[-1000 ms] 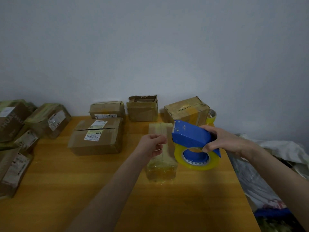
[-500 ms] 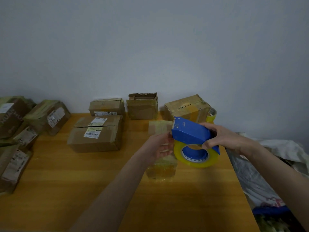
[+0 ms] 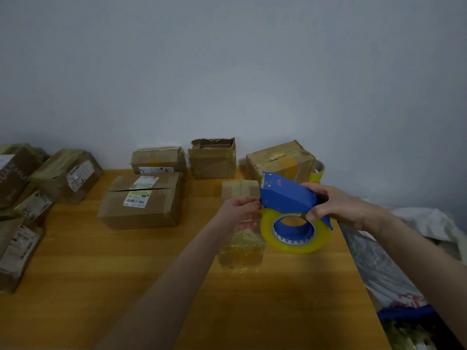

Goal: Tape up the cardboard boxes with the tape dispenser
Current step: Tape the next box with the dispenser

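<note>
- right hand (image 3: 338, 208): fingers wrapped round the handle of the blue tape dispenser (image 3: 288, 195), firm grip. It's held in the air near the table's right edge, nose pointing left, with the yellow tape roll (image 3: 295, 233) hanging under it.
- left hand (image 3: 237, 213): fingers curled right at the dispenser's nose, thumb on top. Looks like it's after the tape end, but clear tape doesn't show, so can't tell if it's pinched.
- small box (image 3: 241, 251) sits on the table (image 3: 252, 311) under the left hand, close to the right edge. Its near end is glossy and heavily taped. I'd call this the one in work, likely almost done.
- still to do, by the look of it:
  - large labelled box (image 3: 141, 200), mid-table, has a dark gap along the top seam.
  - open-topped box (image 3: 213, 159) at the back edge has its flaps up.
  - back-right box (image 3: 278, 157) has a slit in the top.
- box pile (image 3: 22, 198) along the left edge looks mostly wrapped; can't confirm the seams.
- overall: early to middle, several boxes left.
- vs 1 s ago: the left hand was on the small box, apart from the dispenser. It has since slid right and is now against the nose. Dispenser and right hand barely moved. Boxes unchanged.
</note>
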Tool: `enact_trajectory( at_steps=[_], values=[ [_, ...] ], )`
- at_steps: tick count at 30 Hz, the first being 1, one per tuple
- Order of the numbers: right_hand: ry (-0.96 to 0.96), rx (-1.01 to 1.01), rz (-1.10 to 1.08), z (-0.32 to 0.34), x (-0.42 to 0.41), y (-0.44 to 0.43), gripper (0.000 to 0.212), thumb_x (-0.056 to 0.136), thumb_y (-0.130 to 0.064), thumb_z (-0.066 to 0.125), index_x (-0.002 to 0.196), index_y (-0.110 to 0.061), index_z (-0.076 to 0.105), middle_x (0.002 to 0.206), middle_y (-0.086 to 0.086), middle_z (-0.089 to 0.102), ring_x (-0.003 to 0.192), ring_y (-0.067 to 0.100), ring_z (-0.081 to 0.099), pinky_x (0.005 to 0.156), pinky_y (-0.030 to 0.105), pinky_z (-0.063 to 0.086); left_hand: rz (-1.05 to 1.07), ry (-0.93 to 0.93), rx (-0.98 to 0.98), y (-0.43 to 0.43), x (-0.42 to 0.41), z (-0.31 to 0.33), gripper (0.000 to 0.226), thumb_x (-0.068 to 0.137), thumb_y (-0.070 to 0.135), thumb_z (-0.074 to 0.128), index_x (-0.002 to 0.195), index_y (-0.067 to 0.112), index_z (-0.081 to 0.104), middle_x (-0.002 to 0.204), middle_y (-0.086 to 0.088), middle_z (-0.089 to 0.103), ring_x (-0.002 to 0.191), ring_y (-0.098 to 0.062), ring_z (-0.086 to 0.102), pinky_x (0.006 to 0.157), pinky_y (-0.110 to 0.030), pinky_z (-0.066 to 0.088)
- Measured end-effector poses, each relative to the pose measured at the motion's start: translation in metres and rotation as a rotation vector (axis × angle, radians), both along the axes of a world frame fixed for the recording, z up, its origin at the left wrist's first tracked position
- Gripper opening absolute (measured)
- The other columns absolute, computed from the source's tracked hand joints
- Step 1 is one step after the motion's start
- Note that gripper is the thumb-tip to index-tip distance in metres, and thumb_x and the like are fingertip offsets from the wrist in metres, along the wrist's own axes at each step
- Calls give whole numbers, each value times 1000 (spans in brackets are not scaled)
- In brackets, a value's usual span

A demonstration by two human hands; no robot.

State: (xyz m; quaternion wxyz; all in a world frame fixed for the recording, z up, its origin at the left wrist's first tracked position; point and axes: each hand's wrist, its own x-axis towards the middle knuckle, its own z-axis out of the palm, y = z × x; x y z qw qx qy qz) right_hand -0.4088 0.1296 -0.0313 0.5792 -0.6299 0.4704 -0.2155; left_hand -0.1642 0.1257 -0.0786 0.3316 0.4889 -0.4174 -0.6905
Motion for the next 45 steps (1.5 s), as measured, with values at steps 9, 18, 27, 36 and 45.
enact_trajectory(
  at_steps=[9, 18, 27, 36, 45],
  values=[
    [19, 37, 50, 2, 4, 4, 79, 42, -34, 77, 118, -26, 61, 106, -7, 69, 95, 10, 68, 73, 18, 53, -176, -204, -160, -2, 9, -2, 29, 97, 10, 51, 123, -2, 55, 122, -21, 61, 114, -34, 59, 91, -36, 53],
    [100, 0, 38, 4, 9, 1, 80, 41, -40, 76, 118, -32, 58, 114, -3, 64, 101, 12, 64, 78, 21, 51, -223, -441, -359, -8, 16, 13, 24, 99, 9, 48, 118, -2, 56, 93, -2, 65, 82, -7, 62, 75, -21, 54],
    [161, -2, 59, 6, 13, 1, 75, 43, -40, 75, 116, -35, 56, 112, -4, 62, 101, 13, 64, 82, 25, 51, -165, -329, -214, -11, 20, 22, 15, 94, 5, 55, 108, 5, 60, 88, -12, 68, 74, -15, 69, 70, -26, 59],
    [221, -26, 77, 6, 13, 2, 73, 46, -34, 78, 116, -31, 58, 113, -1, 62, 100, 16, 65, 86, 31, 54, -253, -474, -79, -11, 24, 29, 17, 91, 0, 57, 101, 12, 65, 90, -5, 63, 75, -12, 56, 66, -20, 52],
    [295, -79, 104, 9, 20, 3, 66, 56, -23, 76, 119, -27, 56, 113, 1, 61, 101, 16, 63, 86, 31, 55, -187, -616, -5, -10, 21, 20, 12, 88, 9, 65, 92, 21, 66, 80, 2, 56, 75, -12, 47, 66, -23, 45]
  ],
)
